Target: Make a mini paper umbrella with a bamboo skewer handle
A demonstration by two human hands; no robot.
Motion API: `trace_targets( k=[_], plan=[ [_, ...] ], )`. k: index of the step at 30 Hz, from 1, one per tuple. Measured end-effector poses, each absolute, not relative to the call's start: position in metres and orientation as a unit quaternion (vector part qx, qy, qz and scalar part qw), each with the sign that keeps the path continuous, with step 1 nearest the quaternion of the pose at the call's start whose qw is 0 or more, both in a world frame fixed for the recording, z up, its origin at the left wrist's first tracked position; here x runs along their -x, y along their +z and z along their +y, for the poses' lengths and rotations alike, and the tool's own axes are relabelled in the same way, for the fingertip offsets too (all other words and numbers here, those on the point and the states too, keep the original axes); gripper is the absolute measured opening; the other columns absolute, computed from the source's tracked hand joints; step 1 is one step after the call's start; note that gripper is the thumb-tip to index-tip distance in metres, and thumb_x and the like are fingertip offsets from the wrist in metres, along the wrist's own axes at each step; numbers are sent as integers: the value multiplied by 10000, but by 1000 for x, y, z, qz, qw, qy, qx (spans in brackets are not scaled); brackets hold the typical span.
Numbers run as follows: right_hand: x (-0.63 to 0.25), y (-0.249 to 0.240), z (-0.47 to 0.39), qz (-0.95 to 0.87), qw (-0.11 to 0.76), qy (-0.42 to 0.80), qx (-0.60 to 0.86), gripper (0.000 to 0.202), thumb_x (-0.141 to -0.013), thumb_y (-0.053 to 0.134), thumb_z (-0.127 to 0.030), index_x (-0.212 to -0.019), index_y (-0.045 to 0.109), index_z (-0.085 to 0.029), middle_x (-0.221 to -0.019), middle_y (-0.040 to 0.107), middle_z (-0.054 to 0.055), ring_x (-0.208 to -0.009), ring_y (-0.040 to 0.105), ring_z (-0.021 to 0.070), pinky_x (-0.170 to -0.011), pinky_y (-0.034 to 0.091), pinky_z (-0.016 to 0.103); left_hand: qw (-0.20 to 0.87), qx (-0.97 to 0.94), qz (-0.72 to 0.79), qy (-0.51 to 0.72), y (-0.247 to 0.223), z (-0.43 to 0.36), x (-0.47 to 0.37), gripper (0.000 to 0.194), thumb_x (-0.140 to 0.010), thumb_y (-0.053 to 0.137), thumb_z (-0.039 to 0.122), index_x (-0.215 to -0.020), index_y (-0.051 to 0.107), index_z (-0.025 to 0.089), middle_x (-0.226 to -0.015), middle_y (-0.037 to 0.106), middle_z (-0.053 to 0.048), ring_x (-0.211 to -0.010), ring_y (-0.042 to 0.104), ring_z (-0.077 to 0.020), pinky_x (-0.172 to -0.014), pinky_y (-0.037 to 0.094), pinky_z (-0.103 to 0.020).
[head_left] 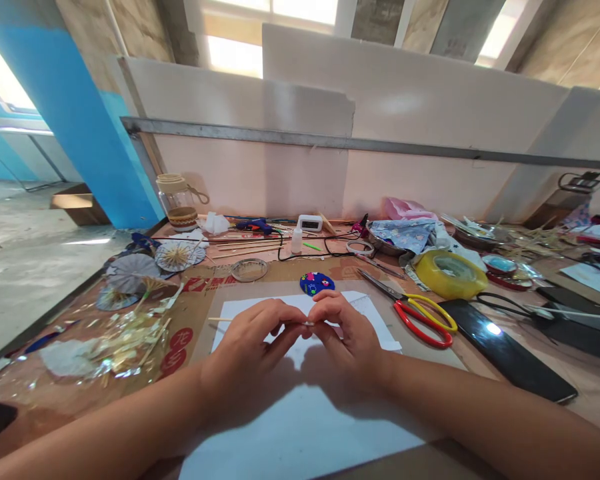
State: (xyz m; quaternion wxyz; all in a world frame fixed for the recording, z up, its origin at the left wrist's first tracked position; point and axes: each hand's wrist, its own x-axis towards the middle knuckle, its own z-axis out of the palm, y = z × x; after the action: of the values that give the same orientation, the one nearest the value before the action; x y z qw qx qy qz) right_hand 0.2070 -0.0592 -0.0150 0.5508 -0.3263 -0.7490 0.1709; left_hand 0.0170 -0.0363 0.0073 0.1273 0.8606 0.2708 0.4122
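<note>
My left hand and my right hand meet fingertip to fingertip above white paper. Both are closed in a pinch. A tiny pale bit shows between the fingertips, too small to name. A thin pale stick sticks out left of my left hand; whether that hand holds it or it lies behind is hidden. Just beyond my fingers lies a blue round piece with coloured patterns. Scissors with red and yellow handles rest to the right of my right hand.
A phone and a yellow tape roll lie right. Pleated paper fans and clear plastic wrap are left. Farther back stand a small white bottle, a glue gun, a glass jar and a cloth-filled bowl.
</note>
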Motion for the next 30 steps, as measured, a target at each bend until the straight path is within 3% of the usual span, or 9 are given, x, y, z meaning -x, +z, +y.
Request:
trace_targets(
  k=[15,27,30],
  plan=[
    [-208,-16,-58,-754,551,156,322,184,-945,515,-105,-1007,535,-277,-725,692,-8,-977,570,217,-854,487,377,118,-860,264,421,8,-36,-17,64,-977,570,192,-992,608,240,-828,678,40,-749,621,-103,-719,447,-222],
    [-207,-16,-57,-768,557,137,285,190,-943,507,-90,-997,530,-271,-738,697,-31,-770,607,175,-940,456,431,125,-863,249,422,7,-35,-16,77,-969,568,161,-971,600,231,-848,678,37,-771,609,-111,-748,440,-236],
    [-207,-17,-56,-755,566,146,298,177,-948,526,-110,-1002,540,-278,-737,697,-23,-867,611,196,-885,482,401,125,-863,251,421,9,-35,-15,74,-964,571,166,-960,605,232,-828,672,40,-748,608,-109,-723,438,-231]
  ],
)
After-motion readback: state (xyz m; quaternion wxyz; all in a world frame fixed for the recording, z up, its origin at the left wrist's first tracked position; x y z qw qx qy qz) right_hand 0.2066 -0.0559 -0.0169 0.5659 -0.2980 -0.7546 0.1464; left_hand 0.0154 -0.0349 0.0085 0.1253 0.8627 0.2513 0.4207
